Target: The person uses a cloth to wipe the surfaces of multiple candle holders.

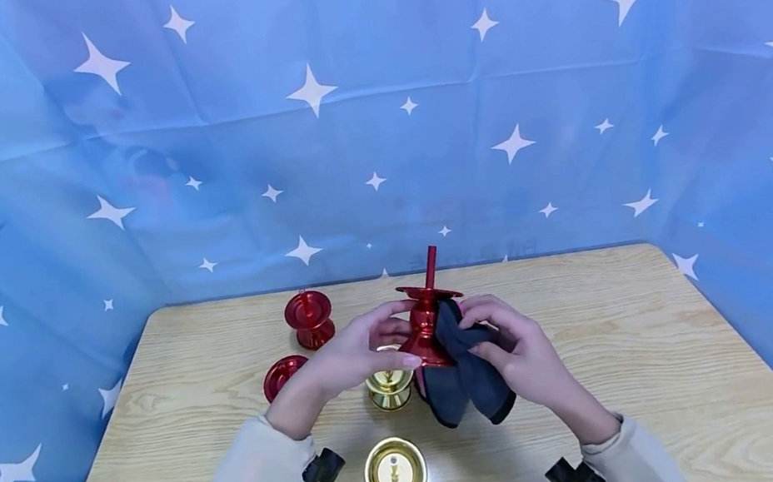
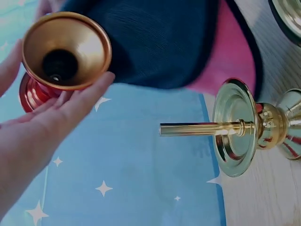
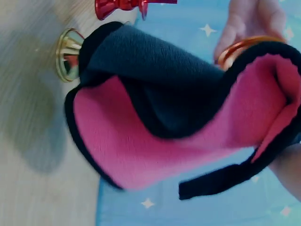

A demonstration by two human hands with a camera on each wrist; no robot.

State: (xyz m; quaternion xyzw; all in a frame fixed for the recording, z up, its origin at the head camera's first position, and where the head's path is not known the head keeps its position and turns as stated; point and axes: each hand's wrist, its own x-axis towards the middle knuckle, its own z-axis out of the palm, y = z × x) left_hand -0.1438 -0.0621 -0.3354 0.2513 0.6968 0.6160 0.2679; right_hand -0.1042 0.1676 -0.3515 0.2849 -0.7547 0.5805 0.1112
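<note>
My left hand [image 1: 351, 354] grips a red metal candle holder [image 1: 425, 321] around its base, raised above the table with its thin stem pointing up. In the left wrist view the hollow, gold-coloured underside of this candle holder [image 2: 77, 35] faces the camera. My right hand [image 1: 521, 350] pinches a cloth [image 1: 483, 373] against the candle holder's right side. The cloth is dark blue on one face and pink on the other, with black edging and a short black strap [image 3: 211, 182]; its lower part hangs in loose folds.
Two gold candle holders stand on the wood-grain table [image 1: 684, 396]: one gold holder [image 1: 396, 479] near the front, another gold holder [image 1: 391, 396] below my left hand. Behind to the left are a red holder [image 1: 308, 314] and a second red holder [image 1: 283, 374], partly hidden by my arm.
</note>
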